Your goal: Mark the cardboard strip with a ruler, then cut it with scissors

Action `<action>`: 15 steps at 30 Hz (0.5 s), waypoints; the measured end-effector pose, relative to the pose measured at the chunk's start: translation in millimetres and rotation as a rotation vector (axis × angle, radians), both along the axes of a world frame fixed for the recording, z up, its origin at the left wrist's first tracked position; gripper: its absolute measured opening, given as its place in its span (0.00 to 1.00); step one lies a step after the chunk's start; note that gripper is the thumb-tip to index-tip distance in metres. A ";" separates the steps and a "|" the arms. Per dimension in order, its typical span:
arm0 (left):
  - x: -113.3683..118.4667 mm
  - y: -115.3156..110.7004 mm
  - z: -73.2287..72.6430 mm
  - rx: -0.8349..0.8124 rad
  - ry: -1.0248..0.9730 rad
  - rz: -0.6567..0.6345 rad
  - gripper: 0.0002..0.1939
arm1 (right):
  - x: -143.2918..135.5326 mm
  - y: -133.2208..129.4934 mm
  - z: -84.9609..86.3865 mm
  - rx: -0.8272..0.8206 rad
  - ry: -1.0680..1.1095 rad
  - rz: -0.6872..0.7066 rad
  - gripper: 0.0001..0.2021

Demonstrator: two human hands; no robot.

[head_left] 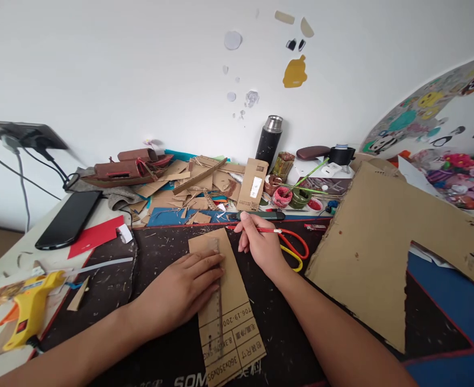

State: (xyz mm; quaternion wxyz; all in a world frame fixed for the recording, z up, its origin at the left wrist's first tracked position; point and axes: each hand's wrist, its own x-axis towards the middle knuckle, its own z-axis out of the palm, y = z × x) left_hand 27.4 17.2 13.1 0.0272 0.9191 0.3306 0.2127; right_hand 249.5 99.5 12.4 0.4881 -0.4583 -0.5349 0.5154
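My left hand (pixel 190 285) lies flat with its fingers stretched over a clear ruler (pixel 216 328), pressing it onto a strip of brown cardboard (pixel 234 285). The strip has printed text at its near end. Just right of the strip's far end, my right hand (pixel 261 244) is closed in a pinch around a thin red pencil (pixel 267 230) with a metal band near one end. Beside that hand lie scissors (pixel 303 250) with red and yellow handles, partly hidden behind it. A dark green utility knife (pixel 269 215) rests just beyond the fingertips.
A large cardboard sheet (pixel 361 242) lies at right. Cardboard scraps (pixel 192 188), a brown model boat (pixel 127 169), paint pots (pixel 282 197) and a black flask (pixel 269 140) stand along the wall. At left are a yellow glue gun (pixel 35 306), black phone (pixel 69 220) and red paper (pixel 95 236).
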 end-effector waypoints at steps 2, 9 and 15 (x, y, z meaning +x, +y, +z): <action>-4.5 2.7 -1.8 -0.009 -0.046 0.034 0.16 | 0.2 0.4 0.4 -0.003 0.001 0.000 0.34; -12.2 9.2 -12.0 -0.072 -0.063 0.165 0.22 | 0.1 0.1 0.5 -0.016 -0.026 0.013 0.33; -14.1 15.6 -16.8 -0.167 -0.120 0.189 0.20 | 0.9 0.3 -1.5 0.005 -0.050 0.019 0.33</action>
